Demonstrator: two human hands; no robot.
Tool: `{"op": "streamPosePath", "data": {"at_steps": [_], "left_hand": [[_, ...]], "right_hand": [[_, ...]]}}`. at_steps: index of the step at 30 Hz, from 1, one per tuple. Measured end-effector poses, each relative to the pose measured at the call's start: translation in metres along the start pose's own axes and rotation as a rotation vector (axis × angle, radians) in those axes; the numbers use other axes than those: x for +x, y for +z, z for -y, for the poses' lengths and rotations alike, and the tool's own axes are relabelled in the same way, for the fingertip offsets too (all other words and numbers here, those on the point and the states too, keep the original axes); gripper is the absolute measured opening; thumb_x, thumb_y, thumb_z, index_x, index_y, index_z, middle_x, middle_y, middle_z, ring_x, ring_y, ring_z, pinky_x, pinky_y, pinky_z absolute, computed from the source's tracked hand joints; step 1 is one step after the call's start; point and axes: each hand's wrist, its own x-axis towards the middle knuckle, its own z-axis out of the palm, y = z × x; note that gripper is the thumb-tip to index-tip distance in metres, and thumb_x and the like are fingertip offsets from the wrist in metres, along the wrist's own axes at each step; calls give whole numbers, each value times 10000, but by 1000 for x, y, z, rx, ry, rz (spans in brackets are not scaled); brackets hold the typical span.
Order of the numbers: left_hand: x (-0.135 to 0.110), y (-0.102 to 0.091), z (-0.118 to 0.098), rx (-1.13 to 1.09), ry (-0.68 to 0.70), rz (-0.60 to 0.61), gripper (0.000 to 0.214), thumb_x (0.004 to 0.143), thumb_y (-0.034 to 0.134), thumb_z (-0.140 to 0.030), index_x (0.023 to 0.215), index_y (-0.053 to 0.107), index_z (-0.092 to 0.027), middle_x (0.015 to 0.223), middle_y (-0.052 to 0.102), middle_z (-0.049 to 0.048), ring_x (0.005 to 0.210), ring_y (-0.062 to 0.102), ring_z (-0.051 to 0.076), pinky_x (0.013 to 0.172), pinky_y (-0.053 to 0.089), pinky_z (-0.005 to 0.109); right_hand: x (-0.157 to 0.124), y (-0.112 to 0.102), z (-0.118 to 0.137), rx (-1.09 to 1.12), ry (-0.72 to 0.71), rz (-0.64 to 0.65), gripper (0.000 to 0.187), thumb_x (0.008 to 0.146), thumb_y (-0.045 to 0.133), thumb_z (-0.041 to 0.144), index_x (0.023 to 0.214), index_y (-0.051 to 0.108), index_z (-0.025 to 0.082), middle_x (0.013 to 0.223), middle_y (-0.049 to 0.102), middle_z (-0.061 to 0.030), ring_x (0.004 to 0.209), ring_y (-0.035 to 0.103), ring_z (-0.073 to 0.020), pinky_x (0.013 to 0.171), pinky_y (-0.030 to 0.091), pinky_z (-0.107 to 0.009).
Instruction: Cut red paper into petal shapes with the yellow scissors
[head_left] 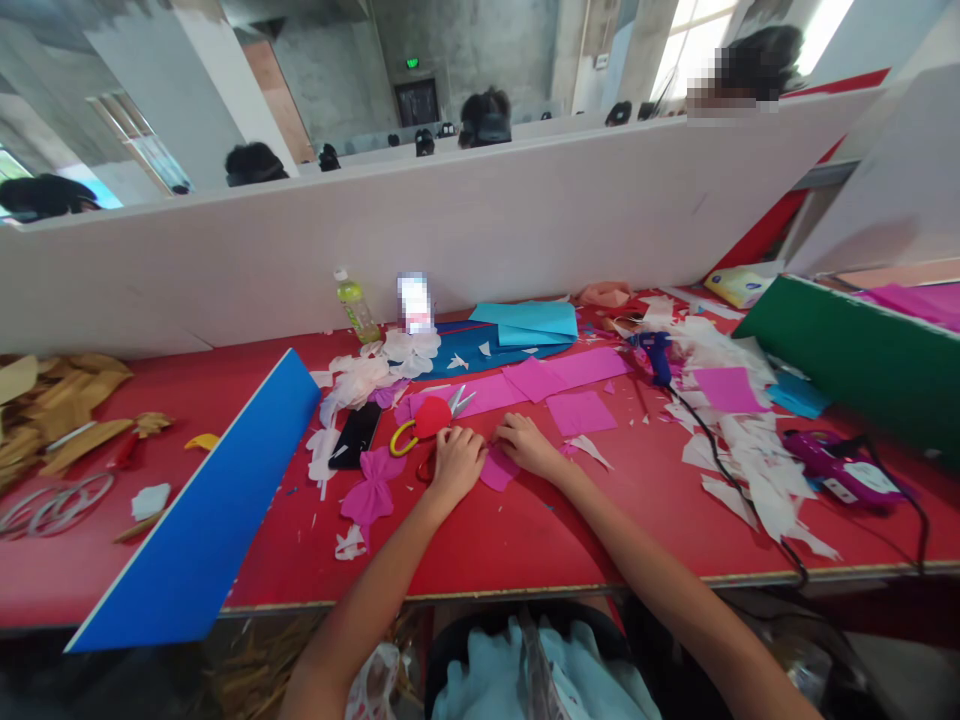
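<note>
A small piece of pink crepe paper (498, 471) lies low over the red table, between my two hands. My left hand (459, 456) has its fingers curled at the paper's left edge. From the other side my right hand (526, 446) pinches the upper part; the fingertips are partly hidden. Just beyond my left hand are scissors (460, 402) with silvery blades, a red round piece (433, 416) and a yellow curved handle (403, 440). To the left sits a gathered pink paper bow (370, 486). A long pink paper strip (487, 390) stretches behind my hands.
A black phone (355, 436), a bottle (355, 306) and a lit phone (415, 302) stand or lie at the left back. White scraps (757, 450), a blue glue gun (655, 356) with cord and a purple device (841, 470) occupy the right. Blue (217, 510) and green (847, 370) boards flank the space.
</note>
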Motion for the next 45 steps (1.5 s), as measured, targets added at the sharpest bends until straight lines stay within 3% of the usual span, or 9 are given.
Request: {"op": "streamPosePath", "data": {"at_steps": [21, 28, 37, 45], "left_hand": [[1, -4, 0, 56, -16, 43, 127, 843, 482, -244, 763, 567, -194, 806, 603, 29, 845, 487, 180, 852, 282, 374], [0, -2, -3, 58, -57, 35, 106, 824, 511, -238, 749, 562, -181, 810, 613, 26, 840, 489, 180, 829, 291, 366], [2, -9, 9, -15, 74, 95, 103, 832, 516, -243, 774, 589, -198, 793, 604, 10, 851, 478, 162, 819, 285, 353], [2, -9, 11, -18, 100, 105, 100, 836, 505, -233, 789, 584, -197, 812, 593, 19, 855, 467, 165, 782, 305, 332]], "right_hand": [[0, -4, -19, -60, 25, -40, 131, 843, 471, 165, 791, 592, 163, 828, 503, -66, 809, 436, -174, 704, 303, -281], [-1, -3, -8, 78, -55, -36, 119, 806, 507, 141, 859, 604, 186, 859, 504, -54, 840, 444, -175, 725, 309, -285], [-2, -4, -5, 93, -17, 13, 93, 820, 514, 177, 848, 601, 193, 846, 495, -43, 846, 443, -172, 718, 293, -287], [-1, -5, -1, 103, 0, 22, 111, 818, 502, 143, 819, 606, 182, 851, 503, -48, 851, 449, -170, 728, 299, -285]]}}
